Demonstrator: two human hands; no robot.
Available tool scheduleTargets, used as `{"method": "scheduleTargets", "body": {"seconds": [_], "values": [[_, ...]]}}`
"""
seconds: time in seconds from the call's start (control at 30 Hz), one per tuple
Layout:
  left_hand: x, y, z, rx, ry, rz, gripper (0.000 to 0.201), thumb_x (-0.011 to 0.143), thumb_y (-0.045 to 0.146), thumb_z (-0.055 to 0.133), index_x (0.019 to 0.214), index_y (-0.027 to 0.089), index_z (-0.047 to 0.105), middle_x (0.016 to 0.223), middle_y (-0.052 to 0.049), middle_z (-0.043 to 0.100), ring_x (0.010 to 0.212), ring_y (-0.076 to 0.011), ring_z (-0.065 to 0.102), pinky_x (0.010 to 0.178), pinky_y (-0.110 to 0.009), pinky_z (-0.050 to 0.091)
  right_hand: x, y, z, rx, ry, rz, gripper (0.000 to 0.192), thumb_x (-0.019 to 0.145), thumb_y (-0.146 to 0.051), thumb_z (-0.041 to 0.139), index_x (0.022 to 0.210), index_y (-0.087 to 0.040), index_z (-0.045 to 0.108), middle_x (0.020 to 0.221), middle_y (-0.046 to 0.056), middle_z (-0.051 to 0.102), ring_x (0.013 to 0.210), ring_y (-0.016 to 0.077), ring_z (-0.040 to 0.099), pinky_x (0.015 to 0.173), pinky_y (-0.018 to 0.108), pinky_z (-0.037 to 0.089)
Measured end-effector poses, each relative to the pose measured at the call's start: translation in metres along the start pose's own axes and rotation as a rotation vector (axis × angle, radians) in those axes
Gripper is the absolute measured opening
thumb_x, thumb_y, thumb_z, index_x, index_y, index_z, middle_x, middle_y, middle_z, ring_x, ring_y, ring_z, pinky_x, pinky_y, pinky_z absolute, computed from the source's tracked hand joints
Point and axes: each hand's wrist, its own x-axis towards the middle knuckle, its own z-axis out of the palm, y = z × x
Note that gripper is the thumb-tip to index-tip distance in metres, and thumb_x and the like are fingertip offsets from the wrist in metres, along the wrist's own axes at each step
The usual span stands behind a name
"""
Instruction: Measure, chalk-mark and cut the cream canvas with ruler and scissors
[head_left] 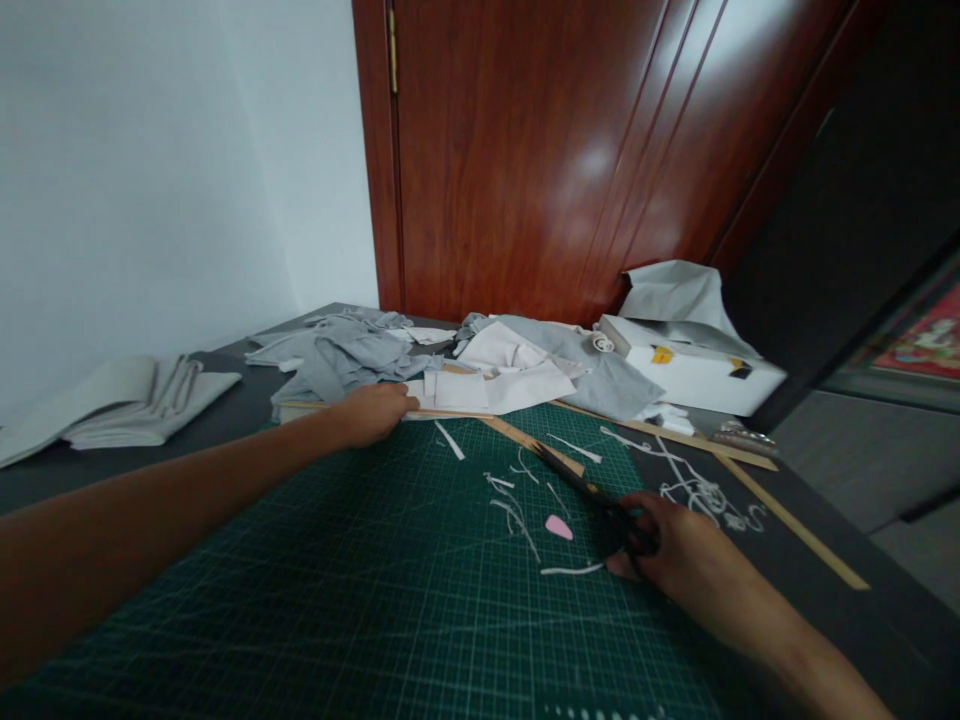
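My right hand [675, 560] grips the black handles of a pair of scissors [577, 485] lying low over the green cutting mat [360, 590], blades pointing up and left. My left hand [375, 412] reaches to the mat's far edge, fingers closed on the edge of a white fabric piece [487, 388] that lies over a wooden ruler [525, 437]. A small pink chalk piece [559, 527] lies on the mat just left of the scissors. Thin white fabric strips [514, 505] are scattered around it.
A pile of grey and white fabric [345, 355] lies behind the mat. Folded grey cloth [127, 400] sits at far left. A white box [690, 370] stands at the back right, a long wooden stick [795, 525] along the mat's right side. Behind is a brown door [562, 150].
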Motion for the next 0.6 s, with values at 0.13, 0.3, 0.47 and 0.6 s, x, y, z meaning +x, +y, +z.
{"method": "scheduleTargets", "body": {"seconds": [0.13,0.3,0.47,0.6], "values": [[0.015,-0.016,0.005,0.033,0.042,-0.070,0.036,0.104,0.039,0.069,0.135,0.020,0.066,0.137,-0.011,0.067,0.117,-0.0261,0.069,0.098,-0.048,0.061,0.008,-0.007,-0.009,-0.038,-0.027,-0.069,0.047,0.084,-0.013,0.076,0.131,-0.009,0.070,0.098,0.011,0.083,0.089,0.0275,0.080,0.077,0.034,0.060],[0.019,-0.003,0.017,0.021,0.146,-0.144,0.037,0.104,0.039,0.069,0.135,0.020,0.065,0.138,-0.011,0.066,0.118,-0.0265,0.069,0.099,-0.048,0.061,0.013,-0.026,-0.020,-0.133,-0.081,-0.196,0.053,0.086,0.001,0.065,0.138,-0.009,0.065,0.122,0.017,0.080,0.111,0.0264,0.078,0.097,0.035,0.060],[0.005,0.027,0.035,-0.068,0.279,-0.123,0.040,0.104,0.039,0.069,0.139,0.020,0.064,0.145,-0.012,0.063,0.128,-0.0300,0.065,0.108,-0.055,0.056,0.008,-0.038,-0.018,-0.305,-0.098,-0.187,0.050,0.088,0.001,0.065,0.138,-0.002,0.067,0.135,0.029,0.073,0.131,0.0421,0.069,0.113,0.056,0.053],[-0.002,0.042,0.047,-0.148,0.347,-0.114,0.040,0.102,0.028,0.068,0.141,0.021,0.063,0.148,-0.012,0.061,0.137,-0.0322,0.058,0.119,-0.061,0.043,0.019,-0.043,-0.038,-0.365,-0.156,-0.156,0.046,0.083,-0.005,0.079,0.129,-0.012,0.078,0.120,0.019,0.082,0.113,0.0401,0.078,0.099,0.052,0.061]]}}
